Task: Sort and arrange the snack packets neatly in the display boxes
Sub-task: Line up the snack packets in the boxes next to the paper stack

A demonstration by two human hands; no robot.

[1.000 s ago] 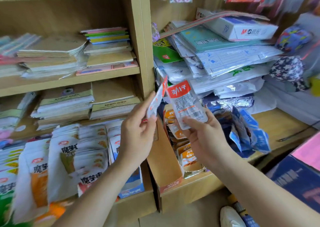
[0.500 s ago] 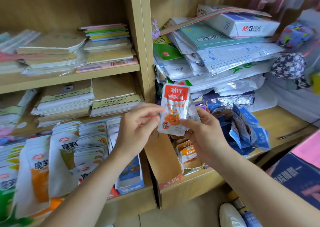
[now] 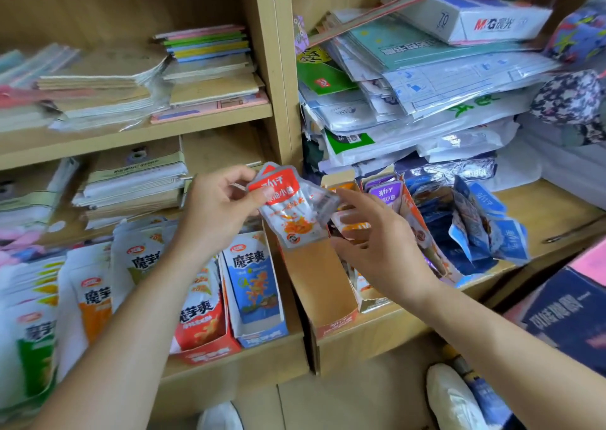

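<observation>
In the head view, the left hand pinched a red-topped snack packet by its upper left edge, thumb on its face, fingers curled behind. The packet hung just above the open display box. Its long axis stood near upright, red header up and leaning left, bottom edge pointing down into the box. The right hand lay just to its right, fingers loosely spread, holding nothing. Whether its forefinger touched the packet could not be told.

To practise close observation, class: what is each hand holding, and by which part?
The left hand pinches the red-topped snack packet by its upper left corner; the right hand apparently holds nothing.
</observation>
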